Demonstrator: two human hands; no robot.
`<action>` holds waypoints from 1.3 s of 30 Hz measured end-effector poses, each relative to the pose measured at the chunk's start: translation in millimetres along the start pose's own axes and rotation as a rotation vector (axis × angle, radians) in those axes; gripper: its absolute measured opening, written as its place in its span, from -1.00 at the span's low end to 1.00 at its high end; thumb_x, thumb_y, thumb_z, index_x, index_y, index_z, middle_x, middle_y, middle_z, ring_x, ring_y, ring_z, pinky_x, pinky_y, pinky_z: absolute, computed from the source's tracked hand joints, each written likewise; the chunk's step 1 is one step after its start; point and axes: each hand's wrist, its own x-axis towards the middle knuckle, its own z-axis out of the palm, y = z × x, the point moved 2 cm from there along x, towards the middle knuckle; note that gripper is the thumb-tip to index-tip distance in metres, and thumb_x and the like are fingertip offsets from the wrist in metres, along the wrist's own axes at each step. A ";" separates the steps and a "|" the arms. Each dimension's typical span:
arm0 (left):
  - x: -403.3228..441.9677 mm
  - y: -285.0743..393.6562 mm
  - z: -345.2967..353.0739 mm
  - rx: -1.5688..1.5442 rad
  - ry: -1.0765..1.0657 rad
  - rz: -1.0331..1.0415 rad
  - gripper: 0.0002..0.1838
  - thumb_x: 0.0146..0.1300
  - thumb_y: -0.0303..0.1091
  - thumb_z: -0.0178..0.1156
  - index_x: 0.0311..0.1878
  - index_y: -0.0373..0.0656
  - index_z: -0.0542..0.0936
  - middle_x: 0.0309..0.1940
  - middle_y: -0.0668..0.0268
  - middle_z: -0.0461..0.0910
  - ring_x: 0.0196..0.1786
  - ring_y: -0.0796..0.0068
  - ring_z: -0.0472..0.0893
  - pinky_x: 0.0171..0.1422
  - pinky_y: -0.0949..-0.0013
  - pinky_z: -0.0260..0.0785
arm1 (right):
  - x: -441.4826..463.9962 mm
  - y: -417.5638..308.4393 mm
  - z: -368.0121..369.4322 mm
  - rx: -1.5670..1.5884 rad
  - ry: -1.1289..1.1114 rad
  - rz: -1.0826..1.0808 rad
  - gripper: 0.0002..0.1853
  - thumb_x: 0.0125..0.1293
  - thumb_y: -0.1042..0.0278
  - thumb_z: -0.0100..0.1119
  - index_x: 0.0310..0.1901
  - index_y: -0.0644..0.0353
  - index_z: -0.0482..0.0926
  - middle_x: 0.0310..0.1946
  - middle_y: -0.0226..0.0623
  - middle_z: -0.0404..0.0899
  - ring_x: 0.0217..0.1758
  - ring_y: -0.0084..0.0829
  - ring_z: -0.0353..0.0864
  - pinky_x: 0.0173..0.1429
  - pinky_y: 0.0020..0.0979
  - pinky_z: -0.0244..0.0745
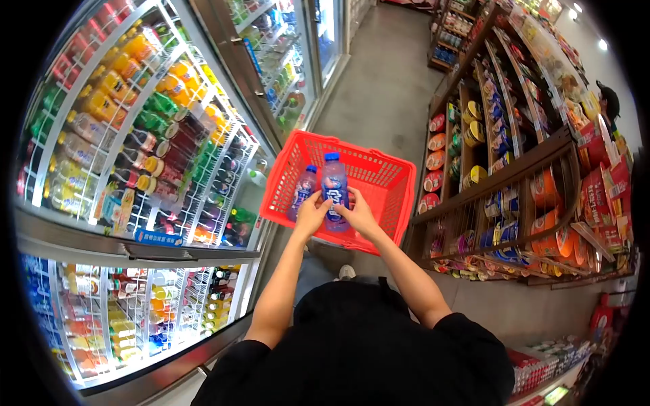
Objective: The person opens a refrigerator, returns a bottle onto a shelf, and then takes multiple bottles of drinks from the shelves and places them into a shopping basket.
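Observation:
Both hands are closed around one blue-capped bottle with a blue and purple label [334, 177], upright over the red basket. My left hand [313, 212] grips its left side, and my right hand [358, 215] its right side, with the thumbs near each other on the front. A second blue-capped bottle [304, 188] stands in the basket just left of the held one, against the left wall. The red plastic basket [386, 162] has perforated walls and surrounds both bottles. What carries the basket is hidden from view.
Glass-door coolers full of drinks [135, 122] line the left side. On the right is a brown shelf rack [501, 196] with packaged noodle cups and bags. A grey floor aisle [386, 74] runs ahead. A person in a dark cap [609, 100] is at the far right.

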 end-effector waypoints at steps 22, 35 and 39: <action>123.8 -125.3 -12.8 0.708 -0.623 0.011 -0.55 0.33 -0.25 0.06 0.20 -0.33 0.42 -0.07 -0.24 0.60 0.05 -0.17 0.60 0.15 -0.04 0.45 | 91.3 89.7 67.8 -0.312 0.135 0.500 -0.39 0.09 0.22 0.41 0.10 0.43 0.44 -0.05 0.14 0.62 0.04 -0.07 0.65 0.10 -0.17 0.54; 81.6 -71.6 -35.2 0.836 -0.347 -0.137 -0.64 0.30 -0.16 0.08 -0.01 -0.19 0.67 -0.07 -0.08 0.65 0.04 -0.08 0.64 0.15 -0.04 0.47 | 78.0 94.7 64.5 -0.042 -0.236 0.443 -0.45 0.34 0.40 0.21 0.33 0.22 0.29 0.11 -0.15 0.55 0.09 -0.26 0.57 0.13 -0.12 0.53; 50.9 -51.1 -39.0 0.706 -0.066 -0.041 -0.66 0.35 -0.19 0.02 0.04 -0.10 0.65 -0.02 0.00 0.65 0.06 -0.03 0.62 0.15 -0.02 0.46 | 57.2 70.6 49.4 0.032 -0.240 0.480 -0.36 0.39 0.41 0.14 0.44 0.19 0.14 0.15 -0.12 0.50 0.09 -0.28 0.57 0.08 -0.17 0.56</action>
